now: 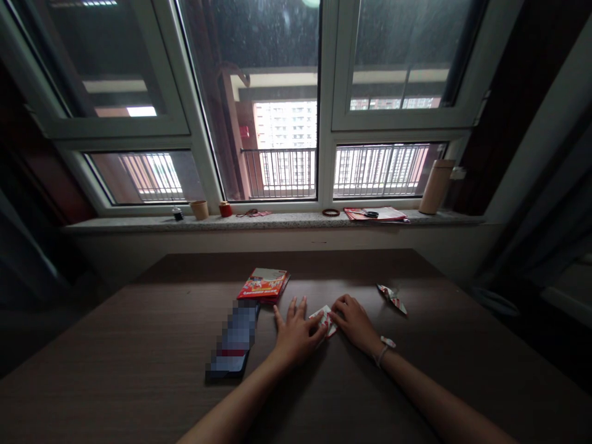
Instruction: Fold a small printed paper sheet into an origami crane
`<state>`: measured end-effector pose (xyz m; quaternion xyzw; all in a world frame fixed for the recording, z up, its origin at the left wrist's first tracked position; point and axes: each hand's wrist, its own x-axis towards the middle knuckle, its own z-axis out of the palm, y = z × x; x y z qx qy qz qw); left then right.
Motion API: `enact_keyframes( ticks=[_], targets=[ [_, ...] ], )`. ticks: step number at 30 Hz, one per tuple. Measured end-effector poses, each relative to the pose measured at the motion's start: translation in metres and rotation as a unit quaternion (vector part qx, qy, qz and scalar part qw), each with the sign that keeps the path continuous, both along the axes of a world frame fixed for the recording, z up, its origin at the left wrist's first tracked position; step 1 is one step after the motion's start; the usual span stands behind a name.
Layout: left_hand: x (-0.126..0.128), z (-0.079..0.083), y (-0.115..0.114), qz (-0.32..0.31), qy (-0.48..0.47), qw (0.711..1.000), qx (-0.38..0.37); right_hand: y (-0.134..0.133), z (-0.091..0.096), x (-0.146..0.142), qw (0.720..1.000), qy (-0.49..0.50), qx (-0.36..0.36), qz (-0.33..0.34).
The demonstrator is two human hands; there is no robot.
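Note:
A small piece of folded paper [327, 316], white with red print, lies on the brown table between my two hands. My left hand [296, 332] rests on the table with its fingers spread. Its index finger and thumb press on the paper's left side. My right hand [355, 320] has curled fingers, closed on the paper's right edge; a bracelet circles that wrist. Another folded paper piece [391, 299], with pointed ends, lies beyond my right hand. To the left are a stack of red printed papers [263, 285] and a phone [235, 339] with a blurred screen.
The table [129, 345] ends below a window sill [287, 220]. On the sill stand a paper cup [199, 210], a red jar [225, 209], a dark ring [330, 213], papers with scissors [371, 214] on top, and a tan bottle [435, 187].

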<state>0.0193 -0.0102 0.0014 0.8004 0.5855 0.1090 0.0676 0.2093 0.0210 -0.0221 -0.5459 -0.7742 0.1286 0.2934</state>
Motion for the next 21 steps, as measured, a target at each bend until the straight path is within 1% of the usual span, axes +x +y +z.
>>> enact_keyframes(
  ticks=[7, 15, 21],
  targets=[
    [0.0031, 0.0045, -0.0024, 0.014, -0.001, 1.000, -0.009, -0.0022, 0.0022, -0.0012, 1.000, -0.016, 0.009, -0.006],
    [0.0010, -0.0016, 0.0005, 0.009, -0.017, 1.000, 0.008, -0.0042, 0.0048, -0.0031, 1.000, -0.019, 0.010, -0.014],
    [0.0007, -0.0011, -0.0005, 0.011, -0.015, 1.000, -0.001, -0.0026, 0.0030, -0.0030, 1.000, -0.017, 0.009, -0.019]
  ],
)
